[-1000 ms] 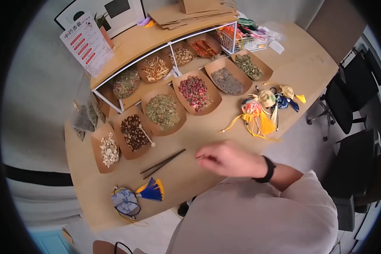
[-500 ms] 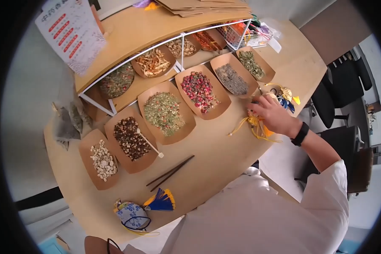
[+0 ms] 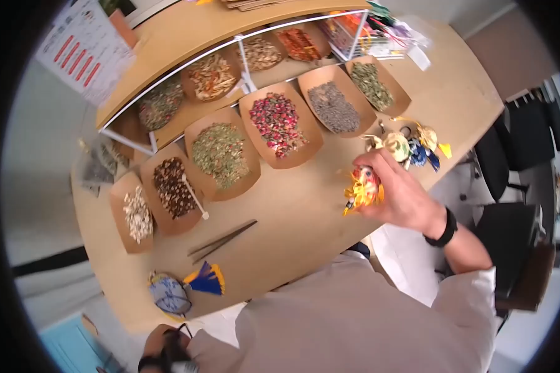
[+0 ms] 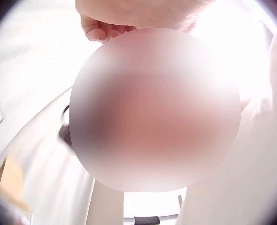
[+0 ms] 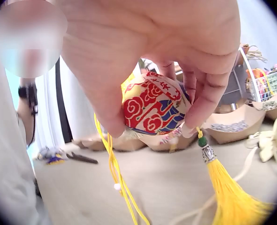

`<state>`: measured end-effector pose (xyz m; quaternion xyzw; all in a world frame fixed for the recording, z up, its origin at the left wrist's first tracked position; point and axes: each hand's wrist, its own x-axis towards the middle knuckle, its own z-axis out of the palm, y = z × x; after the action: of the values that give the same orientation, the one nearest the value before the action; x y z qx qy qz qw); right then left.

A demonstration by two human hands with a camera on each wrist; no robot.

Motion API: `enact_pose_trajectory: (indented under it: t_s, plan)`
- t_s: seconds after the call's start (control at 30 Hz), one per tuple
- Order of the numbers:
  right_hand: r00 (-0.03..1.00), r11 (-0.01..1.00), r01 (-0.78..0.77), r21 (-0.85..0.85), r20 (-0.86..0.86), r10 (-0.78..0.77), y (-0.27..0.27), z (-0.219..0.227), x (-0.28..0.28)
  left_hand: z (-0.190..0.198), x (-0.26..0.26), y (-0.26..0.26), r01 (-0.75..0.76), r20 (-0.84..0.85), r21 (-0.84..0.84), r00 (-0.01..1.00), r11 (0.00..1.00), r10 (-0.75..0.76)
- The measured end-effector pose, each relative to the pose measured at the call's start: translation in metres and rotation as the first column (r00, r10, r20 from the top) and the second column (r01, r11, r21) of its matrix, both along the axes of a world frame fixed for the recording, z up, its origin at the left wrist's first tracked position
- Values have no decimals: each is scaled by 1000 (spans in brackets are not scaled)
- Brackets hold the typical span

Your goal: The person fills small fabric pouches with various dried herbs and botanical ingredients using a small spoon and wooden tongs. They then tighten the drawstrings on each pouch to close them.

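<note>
Between thumb and fingers, my right hand [image 3: 407,196] [image 5: 152,42] grips a red, cream and blue patterned pouch [image 3: 365,181] [image 5: 152,105] above the table's near right part. In the right wrist view its yellow tassel [image 5: 232,197] hangs from a green bead, and yellow cords [image 5: 114,164] dangle on the other side. Other pouches, one cream [image 3: 396,146] and one blue [image 3: 419,155], lie just beyond the hand. My left hand [image 3: 158,340] is low at the body, partly cut off; its fingers [image 4: 103,32] look loosely curled, with nothing seen in them.
Paper trays of dried herbs and petals [image 3: 283,130] line the table before a shelf [image 3: 186,46] holding more trays. Dark sticks [image 3: 223,241] lie in front, with a blue-patterned pouch [image 3: 170,294] and its tassel at lower left. A wire basket [image 3: 379,46] stands at the back.
My right hand moved right from the middle of the table to the group of pouches, took hold of the red patterned one and lifted it. More of the left arm shows at the lower edge.
</note>
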<state>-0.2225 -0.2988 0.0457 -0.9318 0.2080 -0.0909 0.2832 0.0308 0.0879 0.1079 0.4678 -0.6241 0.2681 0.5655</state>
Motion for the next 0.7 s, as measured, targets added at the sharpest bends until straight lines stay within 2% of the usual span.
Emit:
enact_pose_trajectory:
  t_s: [0.03,0.07,0.1,0.13,0.2,0.23,0.3,0.4,0.47,0.53,0.6,0.63,0.7]
  plan:
    - [995,993,1,119,96,-12,4,-1,2,-31,7,-22,5,-280,73,960,997,16]
    - [992,985,14,171,121,-35,10,-1,4,14,-49,-128,32,-175,501,982,865,65]
    - [987,973,-2,230,159,-36,15,-2,5,3,-43,-144,249,-271,731,960,635,-65]
    - [979,957,-22,289,199,-38,18,-4,8,-19,-59,-163,158,-206,753,979,639,1]
    - [968,954,-64,294,252,-13,23,-11,13,-27,-73,-195,4,-79,775,993,632,90]
    - [958,955,-51,292,286,-36,25,-14,14,-31,-76,-205,-18,-69,780,991,625,115]
    - [957,958,-76,276,291,-8,26,-22,15,-39,-81,-220,19,-144,777,978,629,149]
    - [957,962,-95,257,289,17,19,-29,20,-45,-79,-229,-15,-95,818,982,574,161]
    - [960,944,-4,330,265,-89,13,-31,22,-51,-83,-232,-33,-95,839,974,543,206]
    - [964,926,-15,378,252,-87,10,-36,23,-53,-87,-239,-38,-104,856,964,515,243]
    - [969,906,-22,422,233,-85,4,-38,24,-53,-92,-250,-7,-210,817,928,577,308]
    - [966,911,-61,408,253,-49,1,-39,24,-56,-92,-251,-11,-213,818,923,575,322]
    - [964,910,-103,402,265,-9,-5,-37,25,-61,-90,-250,142,-341,783,912,605,227]
